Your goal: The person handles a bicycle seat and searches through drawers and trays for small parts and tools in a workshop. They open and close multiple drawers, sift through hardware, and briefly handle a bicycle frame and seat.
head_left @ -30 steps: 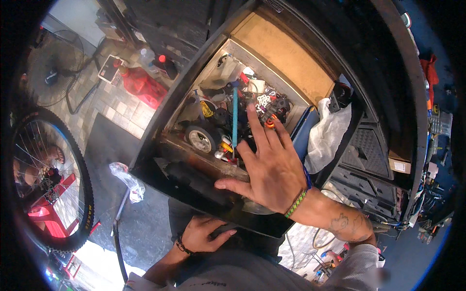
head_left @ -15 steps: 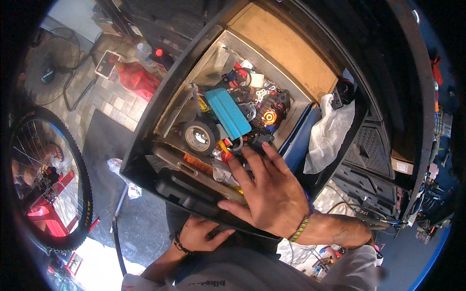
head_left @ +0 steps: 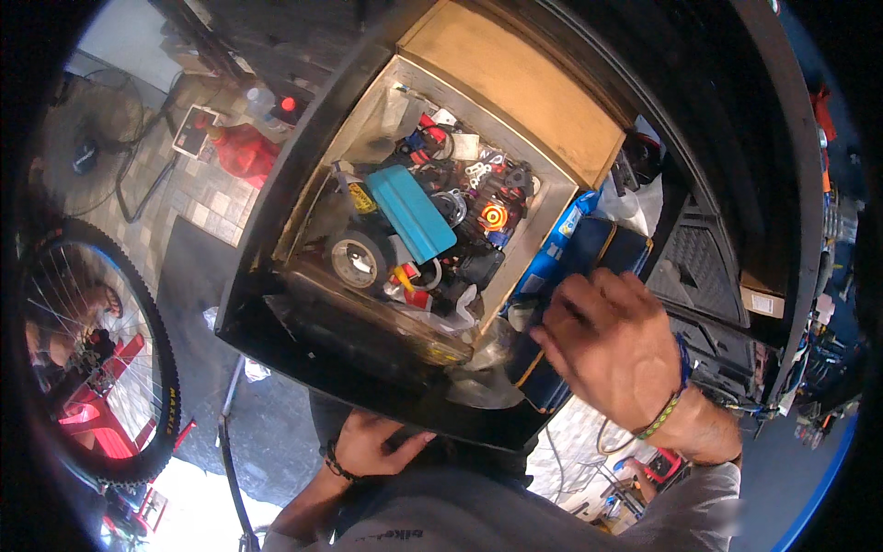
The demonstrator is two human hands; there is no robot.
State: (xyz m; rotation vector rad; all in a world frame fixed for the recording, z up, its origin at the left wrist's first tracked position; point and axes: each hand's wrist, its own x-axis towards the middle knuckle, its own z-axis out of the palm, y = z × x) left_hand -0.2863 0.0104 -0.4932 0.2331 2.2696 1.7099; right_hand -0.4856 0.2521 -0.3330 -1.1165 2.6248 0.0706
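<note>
My right hand (head_left: pixel 616 345) is over the right side of an open black drawer (head_left: pixel 340 368), its fingers curled on a long dark blue case (head_left: pixel 547 379) with gold edging. The hand is slightly blurred and covers the middle of the case. Beside it, a bright blue packet (head_left: pixel 552 253) and crumpled clear plastic (head_left: pixel 487 373) show. My left hand (head_left: pixel 372 446) rests against the drawer's front edge, thumb stretched away from the fingers, whose tips are partly hidden. In the drawer's box lie a teal case (head_left: pixel 411 213), a roll of tape (head_left: pixel 357 261) and mixed small parts (head_left: pixel 487 184).
A bicycle wheel (head_left: pixel 167 368) stands at the left by a red plastic stool (head_left: pixel 97 423). Beyond are a fan (head_left: pixel 87 152), a red bag-like item (head_left: pixel 244 155) and bottles (head_left: pixel 262 99). Right of the drawer stands a dark cabinet (head_left: pixel 704 267).
My right hand has moved right, from the box's front parts to the dark blue case. That case has shifted right, uncovering the bright blue packet. My left hand has stayed nearly in place.
</note>
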